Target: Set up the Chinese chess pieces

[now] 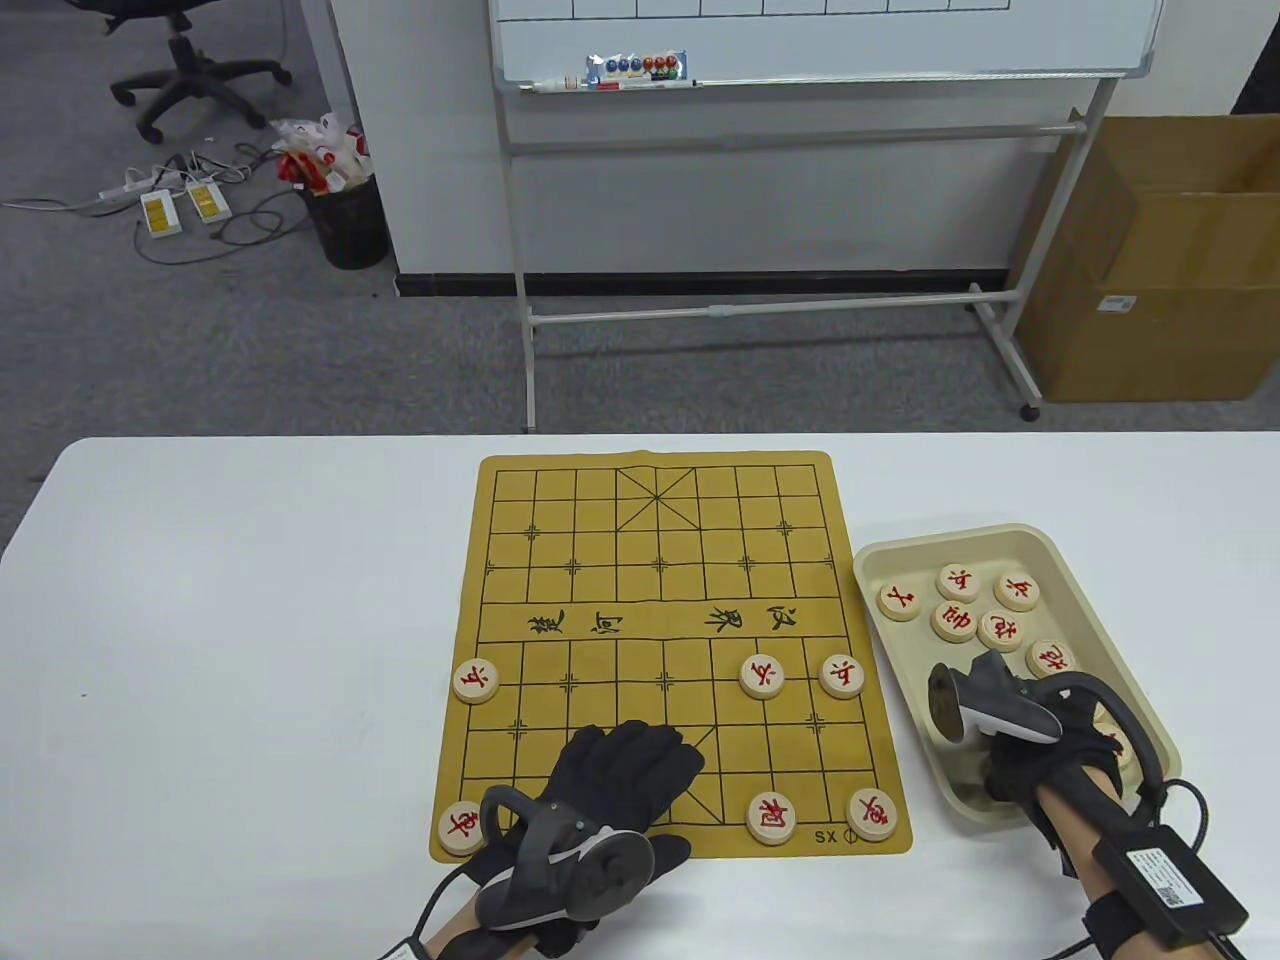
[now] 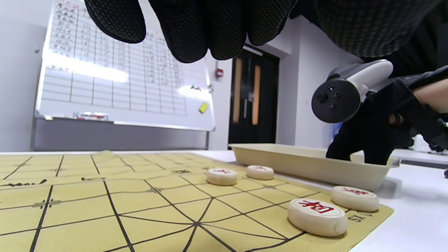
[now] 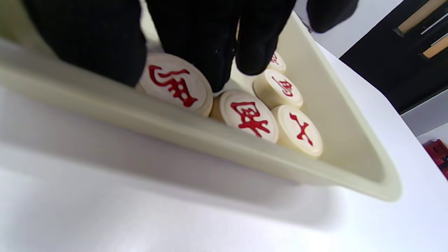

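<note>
The yellow board (image 1: pixel 660 600) lies mid-table with several red-marked pieces on its near half, among them one at the near left corner (image 1: pixel 462 828) and two at the near right (image 1: pixel 772 818) (image 1: pixel 871 813). My left hand (image 1: pixel 630 760) rests flat on the board's near edge, empty; its fingers (image 2: pixel 196 31) hang above the board (image 2: pixel 105 203). My right hand (image 1: pixel 1015 770) reaches into the cream tray (image 1: pixel 960 535). In the right wrist view its thumb and fingers (image 3: pixel 210 52) pinch one piece (image 3: pixel 175 84) that lies on the tray floor.
Several loose pieces (image 1: pixel 958 582) lie in the tray's far half, and more show in the right wrist view (image 3: pixel 250 117). The tray wall (image 3: pixel 210 133) stands close in front. A whiteboard stand (image 1: pixel 800 300) and a cardboard box (image 1: pixel 1170 260) are beyond the table.
</note>
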